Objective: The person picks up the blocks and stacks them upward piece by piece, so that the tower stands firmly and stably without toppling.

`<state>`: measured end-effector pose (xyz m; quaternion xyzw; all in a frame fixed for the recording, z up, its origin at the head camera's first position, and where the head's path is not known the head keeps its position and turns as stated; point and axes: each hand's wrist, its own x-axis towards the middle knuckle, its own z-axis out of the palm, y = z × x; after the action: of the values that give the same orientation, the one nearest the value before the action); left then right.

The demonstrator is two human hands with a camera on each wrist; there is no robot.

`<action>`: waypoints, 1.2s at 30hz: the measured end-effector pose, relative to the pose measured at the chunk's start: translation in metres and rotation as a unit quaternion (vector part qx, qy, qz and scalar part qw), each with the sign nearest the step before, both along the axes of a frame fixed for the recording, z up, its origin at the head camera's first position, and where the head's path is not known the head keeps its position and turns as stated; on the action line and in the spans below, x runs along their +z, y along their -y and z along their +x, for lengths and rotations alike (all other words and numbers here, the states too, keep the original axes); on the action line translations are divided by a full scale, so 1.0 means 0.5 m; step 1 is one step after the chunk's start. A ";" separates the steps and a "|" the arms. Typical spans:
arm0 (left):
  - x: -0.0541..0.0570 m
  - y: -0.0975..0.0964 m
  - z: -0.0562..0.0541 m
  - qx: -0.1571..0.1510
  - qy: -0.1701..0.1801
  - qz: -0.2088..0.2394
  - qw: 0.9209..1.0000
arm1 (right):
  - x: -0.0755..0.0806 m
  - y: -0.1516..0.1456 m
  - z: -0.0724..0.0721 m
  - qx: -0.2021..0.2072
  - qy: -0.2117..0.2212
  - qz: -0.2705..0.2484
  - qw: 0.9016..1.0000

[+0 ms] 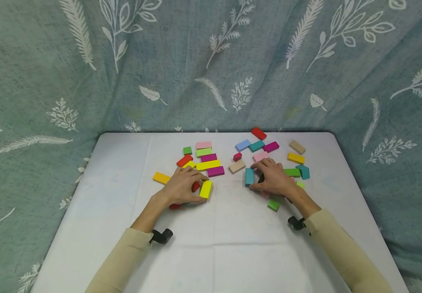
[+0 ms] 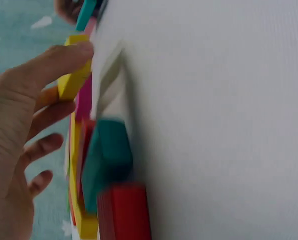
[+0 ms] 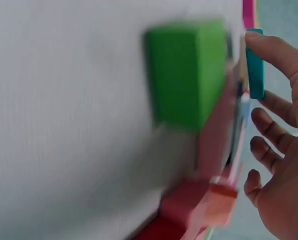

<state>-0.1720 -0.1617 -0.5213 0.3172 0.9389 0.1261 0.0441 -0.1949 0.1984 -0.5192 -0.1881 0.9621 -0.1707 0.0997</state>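
Between thumb and fingers, my left hand (image 1: pixel 183 186) pinches a yellow block (image 1: pixel 205 189) by its ends. The left wrist view shows that yellow block (image 2: pixel 75 75) raised off the table, with a teal block (image 2: pixel 114 150) and a red block (image 2: pixel 124 212) lying nearer the camera. My right hand (image 1: pixel 274 177) holds a teal block (image 1: pixel 249 177) the same way. In the right wrist view the teal block (image 3: pixel 255 65) is clasped at its two ends by thumb and index finger, the other fingers curving loosely. A blurred green block (image 3: pixel 186 75) lies close to that camera.
The white table (image 1: pixel 211 260) carries two loose groups of colored blocks. Around the left hand are magenta (image 1: pixel 216 171), pink (image 1: pixel 203 145) and orange blocks (image 1: pixel 161 178). Around the right are tan (image 1: pixel 237 166), blue (image 1: pixel 242 145) and red blocks (image 1: pixel 259 133). A patterned curtain (image 1: pixel 181 61) hangs behind.
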 end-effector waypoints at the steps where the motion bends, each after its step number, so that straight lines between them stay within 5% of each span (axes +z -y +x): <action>1: 0.001 -0.009 0.002 0.007 -0.005 0.007 1.000 | 0.003 0.006 0.006 0.004 0.001 -0.006 1.000; 7: -0.002 -0.070 0.016 0.023 -0.027 0.012 0.999 | 0.010 0.055 0.051 0.033 -0.004 -0.026 0.999; 15: -0.036 -0.121 0.036 0.040 -0.013 0.010 0.999 | -0.018 0.091 0.089 0.056 -0.014 -0.006 0.998; 36: -0.052 -0.137 0.044 0.050 -0.027 0.023 0.998 | -0.025 0.098 0.101 0.064 -0.025 0.015 0.998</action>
<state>-0.1500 -0.0931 -0.5473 0.2739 0.9513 0.1414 0.0046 -0.1443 0.1493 -0.5317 -0.2517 0.9528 -0.1449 0.0888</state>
